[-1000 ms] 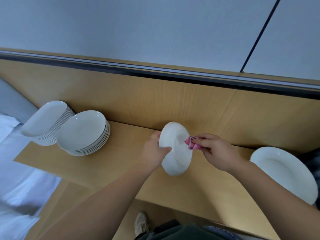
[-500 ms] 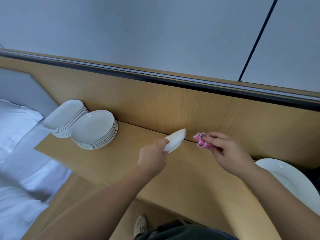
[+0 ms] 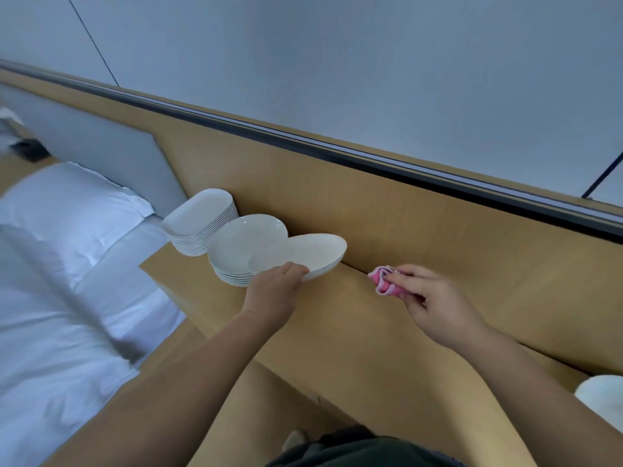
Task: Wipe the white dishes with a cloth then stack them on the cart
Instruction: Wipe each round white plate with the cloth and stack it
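My left hand grips the near rim of a white dish and holds it almost flat, just right of and partly over a stack of round white dishes on the wooden shelf. Behind that stack stands a second stack of white oblong dishes. My right hand pinches a folded pink cloth above the shelf, apart from the dish. Another white dish shows at the right edge.
A wooden wall panel with a dark rail rises behind the shelf. A bed with white sheets and a pillow lies to the left, below the shelf. My shoe shows on the floor.
My left hand has carried the dish leftward from in front of me to the round stack and levelled it. The cloth has come off the dish. The view has swung left.
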Available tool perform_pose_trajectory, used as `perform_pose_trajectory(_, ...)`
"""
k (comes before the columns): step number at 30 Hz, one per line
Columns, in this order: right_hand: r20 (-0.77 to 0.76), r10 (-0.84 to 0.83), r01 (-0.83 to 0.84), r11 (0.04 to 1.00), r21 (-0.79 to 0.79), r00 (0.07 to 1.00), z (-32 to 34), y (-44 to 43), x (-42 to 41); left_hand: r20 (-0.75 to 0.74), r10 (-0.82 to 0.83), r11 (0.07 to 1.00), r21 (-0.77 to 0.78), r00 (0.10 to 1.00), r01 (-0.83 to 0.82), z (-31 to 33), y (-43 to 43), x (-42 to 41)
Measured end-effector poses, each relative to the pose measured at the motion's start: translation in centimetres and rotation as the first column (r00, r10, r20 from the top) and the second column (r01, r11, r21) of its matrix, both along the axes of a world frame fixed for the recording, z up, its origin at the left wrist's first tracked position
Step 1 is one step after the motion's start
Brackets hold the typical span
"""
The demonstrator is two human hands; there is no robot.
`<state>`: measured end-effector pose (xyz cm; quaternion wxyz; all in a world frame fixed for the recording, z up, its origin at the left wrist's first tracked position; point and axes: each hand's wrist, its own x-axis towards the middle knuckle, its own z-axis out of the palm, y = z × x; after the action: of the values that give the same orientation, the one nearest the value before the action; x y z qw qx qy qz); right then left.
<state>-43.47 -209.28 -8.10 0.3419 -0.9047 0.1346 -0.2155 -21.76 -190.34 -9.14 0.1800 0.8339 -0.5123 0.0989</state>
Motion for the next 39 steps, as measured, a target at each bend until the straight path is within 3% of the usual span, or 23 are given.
perform_pose_trajectory(11, -0.029, 0.062, -0.06, 0.997, 0.046, 0.998, -0.5, 3.2, 9.7, 0.013, 0.085, 0.995, 0.048, 0.996, -0.086, -2.4, 4.0, 10.2)
perform_pose_trajectory(17, -0.067, 0.048, -0.044, 0.997, 0.056, 0.997, -1.3, 4.0, 13.4, 0.059, 0.03, 0.999, 0.042, 0.998, -0.033, -4.0, 4.3, 13.7)
perform_pose_trajectory(27, -0.109, -0.004, 0.015, 0.995, 0.1, 0.994, -1.5, 6.0, 16.0, -0.146, 0.125, 0.918, 0.393, 0.981, -0.058, -7.0, 4.6, 17.2)
perform_pose_trajectory(30, -0.13, -0.04, 0.049, 0.996, 0.068, 0.991, -1.9, 6.2, 15.9, -0.206, 0.078, 0.942, 0.336, 0.975, -0.005, -7.7, 4.9, 17.7)
perform_pose_trajectory(35, -0.136, -0.069, 0.082, 0.992, 0.092, 0.988, -2.5, 6.2, 15.0, -0.213, -0.073, 0.981, 0.162, 0.974, 0.109, -7.3, 4.0, 17.0)
perform_pose_trajectory(39, -0.146, -0.157, 0.175, 0.977, 0.122, 0.977, -2.4, 5.9, 12.2, -0.188, -0.172, 0.973, 0.119, 0.967, 0.196, -7.0, 1.0, 15.3)
